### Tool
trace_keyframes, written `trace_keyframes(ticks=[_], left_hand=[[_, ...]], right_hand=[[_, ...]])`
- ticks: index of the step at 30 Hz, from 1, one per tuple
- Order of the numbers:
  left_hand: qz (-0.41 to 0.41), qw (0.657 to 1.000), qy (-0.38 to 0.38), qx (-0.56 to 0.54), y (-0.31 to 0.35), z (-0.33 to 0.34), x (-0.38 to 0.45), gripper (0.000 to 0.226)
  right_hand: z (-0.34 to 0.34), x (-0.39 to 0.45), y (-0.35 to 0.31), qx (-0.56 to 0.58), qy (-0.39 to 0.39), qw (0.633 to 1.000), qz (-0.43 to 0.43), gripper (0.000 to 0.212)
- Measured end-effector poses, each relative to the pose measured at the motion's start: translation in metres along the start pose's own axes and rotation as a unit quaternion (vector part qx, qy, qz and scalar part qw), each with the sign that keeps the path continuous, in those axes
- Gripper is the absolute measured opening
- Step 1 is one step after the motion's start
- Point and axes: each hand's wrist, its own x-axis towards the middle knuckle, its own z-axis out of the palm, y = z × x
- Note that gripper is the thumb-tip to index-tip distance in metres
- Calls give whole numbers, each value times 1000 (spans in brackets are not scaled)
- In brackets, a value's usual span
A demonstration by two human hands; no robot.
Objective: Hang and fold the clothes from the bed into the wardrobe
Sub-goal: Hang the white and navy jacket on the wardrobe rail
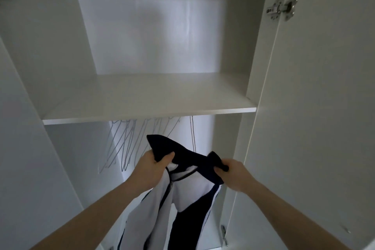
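— What did your two hands hold at the open wardrobe [284, 107]?

— One navy-and-white jacket [182, 199]: your left hand [151, 165] and right hand [233, 170] each gripped its dark collar, below one shelf [142, 107], before several wire hangers [125, 144] — too blurred to count.

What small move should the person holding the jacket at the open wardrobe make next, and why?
Probably free the left hand and take one wire hanger from under the shelf. Both hands, the right hand too, grip the jacket by its dark collar, and it hangs on no hanger.
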Motion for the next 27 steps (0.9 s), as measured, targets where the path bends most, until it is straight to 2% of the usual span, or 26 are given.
trace_keyframes(ticks=[4,7,9,11,16,19,23,24,27], left_hand=[[-19,1000,11,8,-9,-1,30,19],[-57,998,38,19,-19,-1,46,29],[-74,996,48,31,-26,-1,53,32],[-87,994,59,35,-32,0,56,30],[-124,988,82,38,-48,0,59,32],[-151,982,105,32,-52,1,60,37],[-156,981,113,26,-55,-2,59,42],[-158,981,114,21,-54,-2,58,41],[-161,981,111,1,-55,-6,55,37]], right_hand=[[22,75,8,-11,-39,999,37,6],[34,126,5,48,-81,993,65,18],[44,163,5,33,-81,994,69,44],[55,195,3,41,-73,993,80,62],[97,241,12,36,-92,989,106,76],[117,259,16,39,-81,990,104,63],[129,278,17,117,-27,988,96,21],[129,280,16,144,-7,986,89,18],[124,271,7,197,54,977,58,27]])
